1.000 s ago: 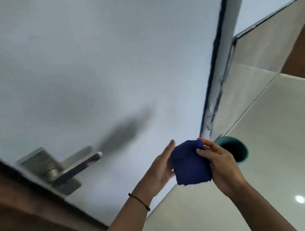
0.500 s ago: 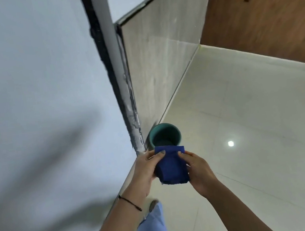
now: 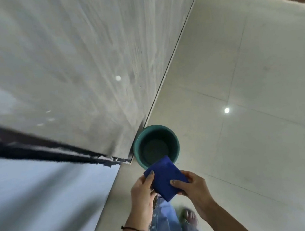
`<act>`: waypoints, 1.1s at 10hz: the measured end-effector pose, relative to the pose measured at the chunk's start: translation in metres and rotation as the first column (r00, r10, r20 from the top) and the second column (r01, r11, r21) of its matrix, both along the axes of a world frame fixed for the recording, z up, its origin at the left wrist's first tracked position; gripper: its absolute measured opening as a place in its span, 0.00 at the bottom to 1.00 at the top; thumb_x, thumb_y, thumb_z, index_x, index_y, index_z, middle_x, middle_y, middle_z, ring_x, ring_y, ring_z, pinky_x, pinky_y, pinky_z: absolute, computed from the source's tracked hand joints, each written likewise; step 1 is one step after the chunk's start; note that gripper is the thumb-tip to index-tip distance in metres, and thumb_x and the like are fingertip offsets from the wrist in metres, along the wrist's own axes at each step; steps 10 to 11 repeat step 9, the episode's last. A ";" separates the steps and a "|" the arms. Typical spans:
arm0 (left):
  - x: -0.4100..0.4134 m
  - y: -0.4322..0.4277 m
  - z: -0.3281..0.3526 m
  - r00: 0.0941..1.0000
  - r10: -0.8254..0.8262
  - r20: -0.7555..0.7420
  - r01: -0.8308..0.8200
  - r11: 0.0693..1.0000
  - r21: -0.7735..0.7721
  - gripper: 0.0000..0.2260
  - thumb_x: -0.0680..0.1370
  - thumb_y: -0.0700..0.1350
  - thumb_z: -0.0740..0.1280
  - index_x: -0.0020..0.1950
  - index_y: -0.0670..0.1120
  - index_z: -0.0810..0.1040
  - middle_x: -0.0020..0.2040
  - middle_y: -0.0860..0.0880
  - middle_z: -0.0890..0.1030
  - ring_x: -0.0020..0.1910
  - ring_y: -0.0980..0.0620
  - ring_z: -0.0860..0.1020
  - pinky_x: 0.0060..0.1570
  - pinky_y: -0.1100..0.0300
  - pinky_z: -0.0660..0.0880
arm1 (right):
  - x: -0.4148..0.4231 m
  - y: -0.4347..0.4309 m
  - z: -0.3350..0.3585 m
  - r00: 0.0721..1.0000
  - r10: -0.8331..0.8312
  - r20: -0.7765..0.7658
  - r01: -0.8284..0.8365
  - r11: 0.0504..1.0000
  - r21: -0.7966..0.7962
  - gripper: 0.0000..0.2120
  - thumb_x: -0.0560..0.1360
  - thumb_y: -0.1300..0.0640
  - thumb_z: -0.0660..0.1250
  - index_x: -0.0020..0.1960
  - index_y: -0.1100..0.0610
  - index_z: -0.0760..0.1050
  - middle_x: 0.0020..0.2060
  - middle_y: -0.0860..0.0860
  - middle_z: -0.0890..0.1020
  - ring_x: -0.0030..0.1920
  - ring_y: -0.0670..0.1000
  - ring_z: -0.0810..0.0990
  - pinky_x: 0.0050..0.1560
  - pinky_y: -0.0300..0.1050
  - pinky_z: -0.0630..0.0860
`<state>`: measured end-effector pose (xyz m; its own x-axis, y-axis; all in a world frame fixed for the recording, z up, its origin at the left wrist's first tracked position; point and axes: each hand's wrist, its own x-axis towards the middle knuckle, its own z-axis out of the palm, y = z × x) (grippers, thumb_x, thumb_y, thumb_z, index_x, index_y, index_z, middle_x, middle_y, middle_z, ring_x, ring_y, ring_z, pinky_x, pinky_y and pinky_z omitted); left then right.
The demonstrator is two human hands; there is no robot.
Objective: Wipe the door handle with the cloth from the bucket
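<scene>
A folded dark blue cloth (image 3: pixel 165 179) is held between both hands low in the middle of the view. My left hand (image 3: pixel 142 193) grips its left edge and my right hand (image 3: pixel 193 189) pinches its right side. Just beyond the cloth a teal bucket (image 3: pixel 138 144) stands on the floor against the wall's corner; its inside looks dark and bare. The door handle is out of view.
A white door (image 3: pixel 33 202) fills the lower left, with its dark frame edge (image 3: pixel 36 148) running diagonally. A glossy tiled wall (image 3: pixel 83 56) rises above it. Pale floor tiles (image 3: pixel 254 122) spread to the right. My jeans leg and sandalled foot (image 3: pixel 189 216) are below the hands.
The view has swung from the door and its handle down to the floor. The bucket now sits larger and straight ahead, and the cloth has stayed in both hands, now tilted over the bucket's near rim.
</scene>
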<state>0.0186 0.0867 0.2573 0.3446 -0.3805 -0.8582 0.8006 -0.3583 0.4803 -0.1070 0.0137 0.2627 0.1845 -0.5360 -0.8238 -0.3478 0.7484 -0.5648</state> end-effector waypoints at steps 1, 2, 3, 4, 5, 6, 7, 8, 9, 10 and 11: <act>0.017 -0.037 -0.071 0.999 0.036 -0.019 -0.035 0.996 0.077 0.09 0.80 0.37 0.63 0.58 0.37 0.75 0.52 0.37 0.81 0.48 0.44 0.81 0.38 0.60 0.82 | 0.023 -0.039 -0.077 0.996 0.041 -0.082 -0.042 0.999 -0.006 0.14 0.68 0.68 0.73 0.53 0.62 0.79 0.44 0.58 0.84 0.42 0.57 0.82 0.37 0.44 0.80; 0.031 -0.069 -0.154 1.000 0.027 -0.013 -0.025 0.989 0.149 0.07 0.81 0.36 0.61 0.57 0.38 0.75 0.51 0.40 0.82 0.48 0.47 0.80 0.40 0.60 0.81 | 0.046 -0.067 -0.165 0.988 0.086 -0.126 -0.087 0.996 0.004 0.12 0.72 0.67 0.68 0.54 0.59 0.77 0.45 0.54 0.83 0.45 0.54 0.81 0.41 0.43 0.78; 0.044 -0.098 -0.257 0.999 0.019 0.031 -0.026 0.972 0.233 0.07 0.81 0.35 0.59 0.54 0.41 0.76 0.47 0.44 0.81 0.45 0.50 0.79 0.39 0.61 0.76 | 0.066 -0.088 -0.266 0.987 0.070 -0.142 -0.062 0.996 0.062 0.14 0.74 0.67 0.65 0.58 0.58 0.74 0.49 0.54 0.81 0.47 0.54 0.80 0.44 0.44 0.78; 0.054 -0.121 -0.356 0.997 -0.010 0.075 -0.013 0.955 0.296 0.09 0.81 0.35 0.59 0.56 0.43 0.76 0.49 0.45 0.81 0.46 0.50 0.79 0.42 0.58 0.74 | 0.083 -0.105 -0.356 0.985 0.056 -0.163 -0.039 0.994 0.104 0.17 0.74 0.67 0.66 0.61 0.59 0.73 0.49 0.54 0.82 0.50 0.56 0.81 0.54 0.53 0.79; 0.060 -0.131 -0.450 0.994 -0.047 0.099 0.010 0.937 0.348 0.09 0.79 0.33 0.60 0.53 0.41 0.78 0.52 0.40 0.81 0.54 0.41 0.79 0.56 0.49 0.75 | 0.097 -0.117 -0.438 0.971 0.053 -0.233 -0.032 0.995 0.093 0.20 0.73 0.68 0.64 0.64 0.61 0.72 0.55 0.60 0.81 0.52 0.58 0.80 0.52 0.49 0.76; 0.063 -0.136 -0.512 0.996 -0.035 0.084 -0.006 0.897 0.443 0.11 0.80 0.34 0.59 0.60 0.40 0.75 0.56 0.39 0.79 0.57 0.39 0.78 0.61 0.44 0.74 | 0.113 -0.124 -0.492 0.959 0.078 -0.272 -0.041 0.989 0.140 0.18 0.76 0.69 0.61 0.66 0.64 0.71 0.60 0.62 0.78 0.60 0.61 0.77 0.61 0.52 0.74; 0.063 -0.135 -0.547 0.999 -0.009 0.042 -0.013 0.867 0.497 0.19 0.81 0.35 0.57 0.72 0.43 0.68 0.65 0.39 0.75 0.61 0.39 0.76 0.64 0.44 0.73 | 0.116 -0.126 -0.527 0.939 0.190 -0.285 -0.130 0.968 0.217 0.18 0.79 0.67 0.57 0.69 0.64 0.67 0.65 0.63 0.74 0.62 0.60 0.75 0.61 0.48 0.72; 0.060 -0.136 -0.554 0.999 -0.004 0.045 -0.019 0.871 0.491 0.19 0.82 0.38 0.57 0.73 0.45 0.67 0.66 0.40 0.75 0.62 0.40 0.75 0.64 0.43 0.73 | 0.113 -0.133 -0.531 0.907 0.279 -0.317 -0.202 0.946 0.254 0.18 0.80 0.66 0.54 0.68 0.66 0.68 0.66 0.65 0.74 0.61 0.60 0.75 0.61 0.48 0.71; 0.057 -0.129 -0.538 0.994 0.000 0.108 -0.053 0.873 0.485 0.17 0.82 0.40 0.59 0.71 0.45 0.69 0.67 0.40 0.75 0.63 0.41 0.75 0.66 0.44 0.71 | 0.109 -0.135 -0.515 0.888 0.287 -0.359 -0.231 0.954 0.191 0.19 0.78 0.67 0.55 0.67 0.63 0.70 0.65 0.62 0.75 0.65 0.61 0.74 0.68 0.54 0.69; 0.057 -0.129 -0.538 0.994 0.000 0.108 -0.053 0.873 0.485 0.17 0.82 0.40 0.59 0.71 0.45 0.69 0.67 0.40 0.75 0.63 0.41 0.75 0.66 0.44 0.71 | 0.109 -0.135 -0.515 0.888 0.287 -0.359 -0.231 0.954 0.191 0.19 0.78 0.67 0.55 0.67 0.63 0.70 0.65 0.62 0.75 0.65 0.61 0.74 0.68 0.54 0.69; 0.057 -0.129 -0.538 0.994 0.000 0.108 -0.053 0.873 0.485 0.17 0.82 0.40 0.59 0.71 0.45 0.69 0.67 0.40 0.75 0.63 0.41 0.75 0.66 0.44 0.71 | 0.109 -0.135 -0.515 0.888 0.287 -0.359 -0.231 0.954 0.191 0.19 0.78 0.67 0.55 0.67 0.63 0.70 0.65 0.62 0.75 0.65 0.61 0.74 0.68 0.54 0.69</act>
